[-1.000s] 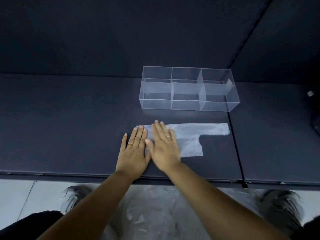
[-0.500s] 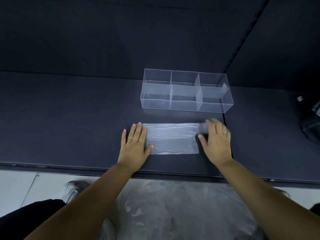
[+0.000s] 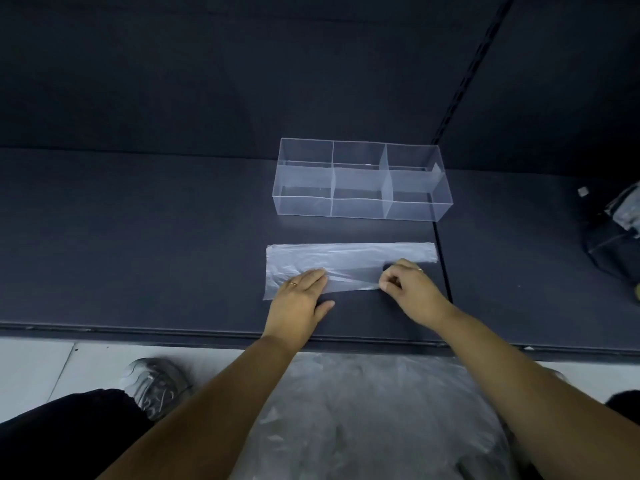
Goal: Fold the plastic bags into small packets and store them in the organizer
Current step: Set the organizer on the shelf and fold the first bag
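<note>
Early stage: left hand [image 3: 300, 293], fingers straight, is pressing the plastic bag [image 3: 346, 256]; right hand [image 3: 410, 289] is pinching its near edge; organizer [image 3: 360, 202] is holding 0 packets.

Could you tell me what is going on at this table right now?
A person is folding a clear plastic bag laid flat on the dark table. The left hand presses its left part down while the right hand pinches the near edge. The clear organizer stands just behind, with no packets visible in it.
</note>
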